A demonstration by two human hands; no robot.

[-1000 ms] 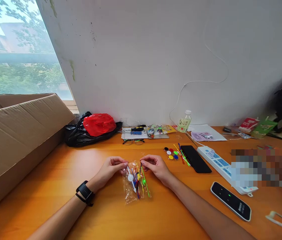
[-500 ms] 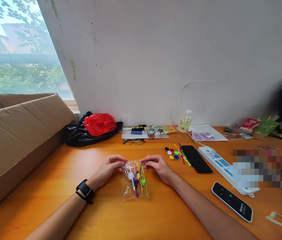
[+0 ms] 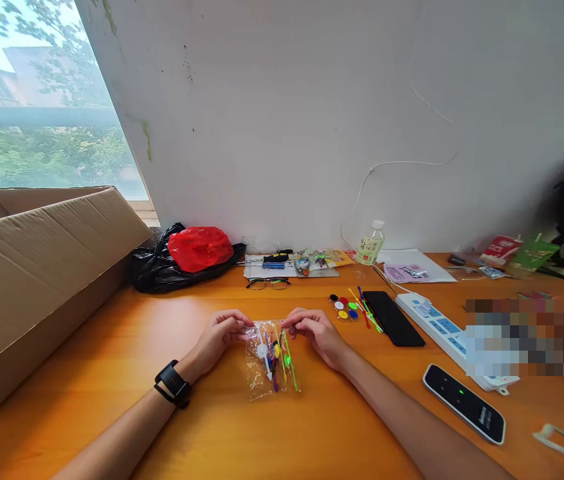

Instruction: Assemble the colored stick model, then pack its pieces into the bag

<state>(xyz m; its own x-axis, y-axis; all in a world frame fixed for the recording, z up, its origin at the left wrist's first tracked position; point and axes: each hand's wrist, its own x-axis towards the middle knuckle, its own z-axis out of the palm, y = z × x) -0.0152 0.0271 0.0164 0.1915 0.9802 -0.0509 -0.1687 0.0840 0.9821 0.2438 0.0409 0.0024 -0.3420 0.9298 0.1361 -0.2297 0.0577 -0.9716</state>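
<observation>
At the near middle of the table (image 3: 277, 443), your left hand (image 3: 222, 339) and right hand (image 3: 316, 335) are pinching the bag (image 3: 258, 388) by opposite far corners, their separation probably holding its edge taut.

You face a pale, scuffed wall (image 3: 282, 133) rising behind the tabletop's (image 3: 242, 433) far edge. Beyond the far left corner, a window (image 3: 47, 116) shows greenery (image 3: 37, 157) and a building (image 3: 27, 72); pale light glazes the orange-brown wood towards the left edge.
</observation>
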